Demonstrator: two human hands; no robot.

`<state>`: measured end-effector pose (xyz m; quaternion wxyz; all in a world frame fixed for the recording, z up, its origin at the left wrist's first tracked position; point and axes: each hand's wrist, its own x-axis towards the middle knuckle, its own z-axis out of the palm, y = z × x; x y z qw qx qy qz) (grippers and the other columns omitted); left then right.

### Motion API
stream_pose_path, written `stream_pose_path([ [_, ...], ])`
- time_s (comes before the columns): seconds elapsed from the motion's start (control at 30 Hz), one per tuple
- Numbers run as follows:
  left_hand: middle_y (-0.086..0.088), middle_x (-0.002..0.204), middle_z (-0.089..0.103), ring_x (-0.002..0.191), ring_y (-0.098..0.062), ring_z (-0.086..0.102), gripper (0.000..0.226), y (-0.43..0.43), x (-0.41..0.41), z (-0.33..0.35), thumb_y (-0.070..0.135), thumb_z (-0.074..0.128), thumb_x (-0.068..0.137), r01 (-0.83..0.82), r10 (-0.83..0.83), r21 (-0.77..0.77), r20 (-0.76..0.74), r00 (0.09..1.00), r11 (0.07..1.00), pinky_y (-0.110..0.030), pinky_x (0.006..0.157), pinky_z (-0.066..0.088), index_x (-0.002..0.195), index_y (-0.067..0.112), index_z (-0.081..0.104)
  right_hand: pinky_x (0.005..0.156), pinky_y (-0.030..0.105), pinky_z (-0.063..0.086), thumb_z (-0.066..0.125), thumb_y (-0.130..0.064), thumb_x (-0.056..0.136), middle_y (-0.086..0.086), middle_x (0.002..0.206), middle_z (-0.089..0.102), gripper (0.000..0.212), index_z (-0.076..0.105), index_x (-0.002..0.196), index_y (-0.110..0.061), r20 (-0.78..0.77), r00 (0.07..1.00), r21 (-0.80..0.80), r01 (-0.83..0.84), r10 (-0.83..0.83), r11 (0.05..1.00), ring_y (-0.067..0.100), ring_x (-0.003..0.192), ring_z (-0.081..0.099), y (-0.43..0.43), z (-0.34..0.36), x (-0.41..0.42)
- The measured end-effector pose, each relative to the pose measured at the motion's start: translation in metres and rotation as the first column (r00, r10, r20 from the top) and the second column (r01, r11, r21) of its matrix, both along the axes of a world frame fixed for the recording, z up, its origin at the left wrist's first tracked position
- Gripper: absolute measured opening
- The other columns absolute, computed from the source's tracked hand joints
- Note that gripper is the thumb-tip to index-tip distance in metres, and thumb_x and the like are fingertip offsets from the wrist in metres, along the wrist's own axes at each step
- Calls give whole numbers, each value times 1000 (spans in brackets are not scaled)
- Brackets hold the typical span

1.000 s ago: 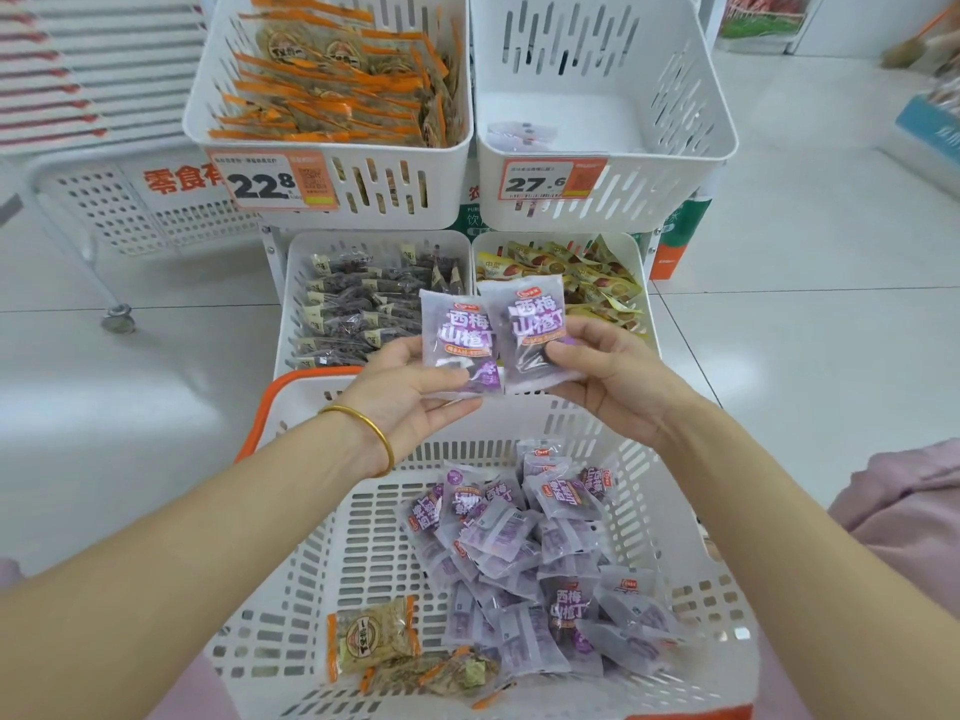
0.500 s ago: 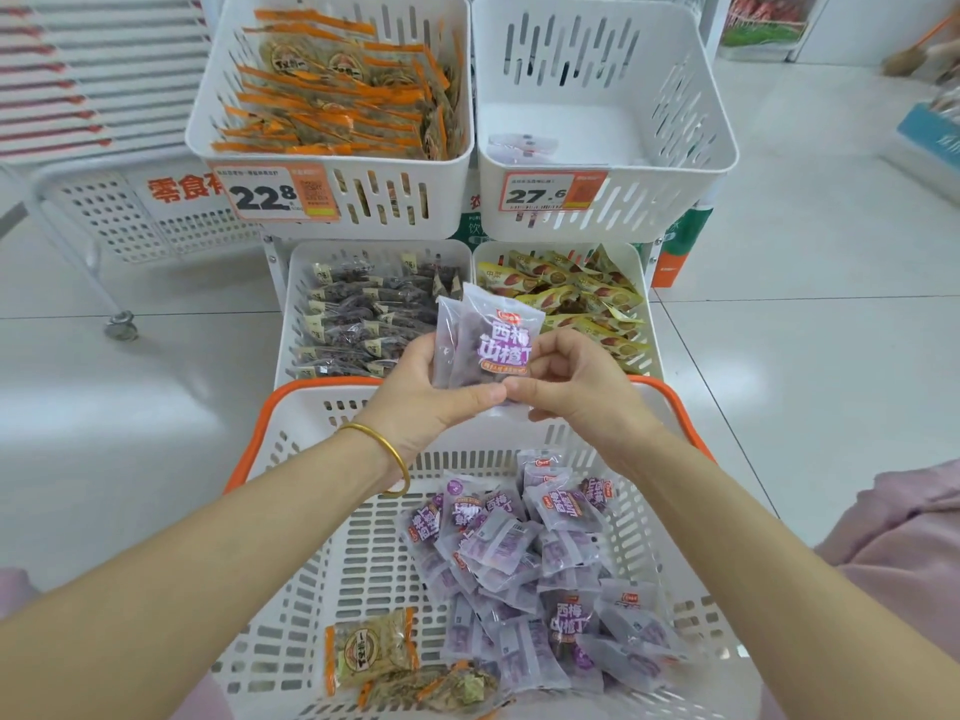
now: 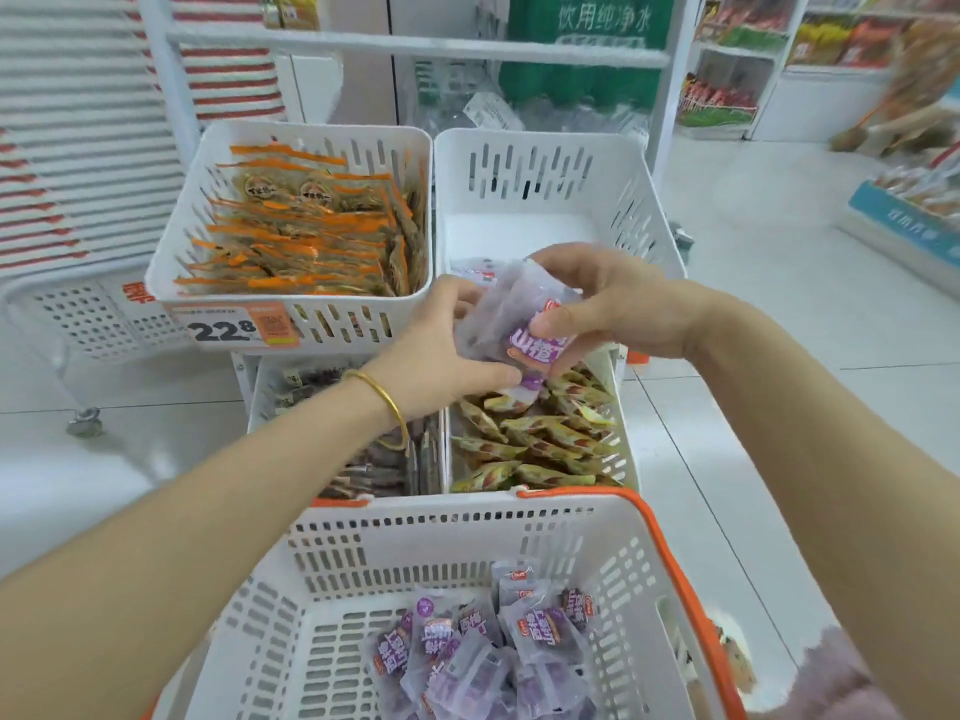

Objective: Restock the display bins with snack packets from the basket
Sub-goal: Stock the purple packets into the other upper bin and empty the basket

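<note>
Both hands hold a small stack of purple snack packets (image 3: 519, 324) at the front edge of the upper right display bin (image 3: 644, 226). My left hand (image 3: 447, 350) grips the stack from the left and below. My right hand (image 3: 613, 304) pinches it from the right, thumb on the printed face. That white bin holds only a packet or two (image 3: 475, 266) at its front. The white basket with an orange rim (image 3: 670, 569) sits below, with several purple packets (image 3: 493, 652) piled in its bottom.
The upper left bin (image 3: 291, 231) is full of orange-edged packets and carries a 22.8 price tag (image 3: 228, 330). Two lower bins hold dark packets (image 3: 363, 470) and yellow-green wrapped sweets (image 3: 540, 439). A white wheeled rack (image 3: 78, 304) stands left. Shop shelves (image 3: 743, 59) lie behind.
Both hands have lifted the purple packets, brought together into one stack, up and forward from over the basket to the upper right bin. The view has tilted upward.
</note>
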<state>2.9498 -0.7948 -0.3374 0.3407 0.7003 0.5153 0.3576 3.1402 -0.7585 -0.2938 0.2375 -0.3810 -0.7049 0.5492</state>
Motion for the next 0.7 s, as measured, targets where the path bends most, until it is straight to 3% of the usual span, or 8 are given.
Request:
stream_pose_path([
  [0.03, 11, 108, 44, 92, 0, 49, 65, 13, 2, 7, 21, 80, 70, -42, 43, 50, -31, 999, 998, 2, 66, 38, 117, 21, 36, 65, 39, 60, 73, -3, 75, 4, 104, 64, 43, 57, 114, -9, -8, 998, 52, 62, -62, 997, 24, 86, 70, 13, 8, 3],
  [0.1, -3, 123, 42, 109, -12, 46, 72, 38, 2, 11, 24, 80, 69, -137, 165, 191, -140, 976, 972, -9, 83, 36, 128, 17, 38, 62, 34, 60, 68, -1, 81, 4, 108, 63, 37, 55, 115, -7, -61, 977, 148, 209, -202, 967, 20, 84, 70, 37, 21, 7],
  [0.23, -8, 141, 30, 134, -23, 23, 72, 65, -10, -7, 35, 71, 79, -151, 314, 366, -442, 840, 918, -26, 108, 17, 137, 14, 35, 62, 30, 60, 70, 0, 81, 4, 117, 56, 45, 51, 120, -10, -122, 868, 333, 492, -481, 804, 19, 88, 65, 102, 22, 1],
  [0.33, -8, 151, 18, 141, -23, 10, 75, 69, -18, -27, 44, 64, 82, -71, 303, 383, -591, 747, 921, -29, 115, 6, 141, 13, 29, 89, 38, 51, 71, -2, 78, 9, 128, 54, 56, 50, 130, -8, 139, 825, 591, 375, -548, 715, 26, 108, 57, 151, 1, -26],
  [0.4, -10, 153, 18, 143, -24, 11, 75, 69, -20, -34, 44, 63, 83, -38, 318, 417, -628, 710, 908, -28, 114, 3, 142, 11, 29, 91, 33, 47, 69, -7, 77, 7, 126, 57, 53, 53, 128, -12, 309, 790, 665, 219, -530, 714, 26, 112, 55, 174, -16, -48],
  [0.5, -11, 152, 23, 142, -26, 17, 73, 71, -23, -39, 42, 65, 82, -19, 334, 451, -633, 698, 893, -30, 115, 7, 140, 9, 34, 85, 27, 44, 67, -13, 80, 7, 127, 55, 53, 50, 131, -12, 464, 795, 595, 47, -390, 802, 25, 113, 54, 190, -35, -70],
  [0.6, -13, 149, 29, 140, -29, 24, 70, 72, -24, -44, 37, 70, 79, -16, 339, 459, -630, 699, 888, -35, 114, 16, 135, 7, 40, 81, 27, 46, 61, -17, 88, 8, 140, 42, 58, 37, 140, -12, 504, 829, 425, 5, -241, 905, 24, 117, 50, 193, -40, -74],
  [0.7, -16, 146, 34, 138, -32, 29, 68, 71, -23, -43, 32, 73, 76, -14, 328, 451, -628, 705, 892, -39, 113, 21, 131, 4, 44, 91, 33, 43, 49, -12, 93, 10, 145, 34, 58, 25, 146, -11, 525, 829, 333, 11, -195, 943, 27, 120, 47, 192, -41, -68],
])
